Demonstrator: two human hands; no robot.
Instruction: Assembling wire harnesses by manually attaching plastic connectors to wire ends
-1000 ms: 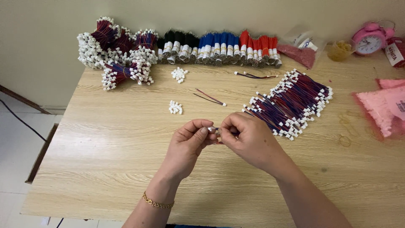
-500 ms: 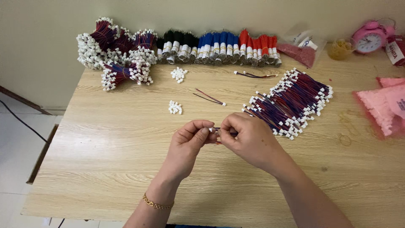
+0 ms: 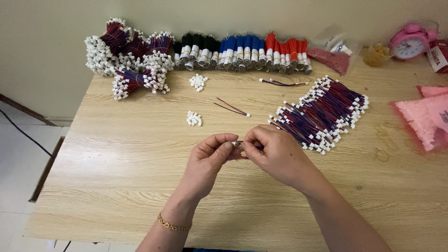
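— What have the hands got?
— The left hand and right hand meet fingertip to fingertip, both pinched shut on one small wire piece between them, above the desk.
— And nearby?
— A heap of red-blue wires just beyond the right hand; white connectors beyond the left.

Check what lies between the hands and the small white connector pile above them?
Head view: only bare wooden table lies between the hands and the white connector pile.
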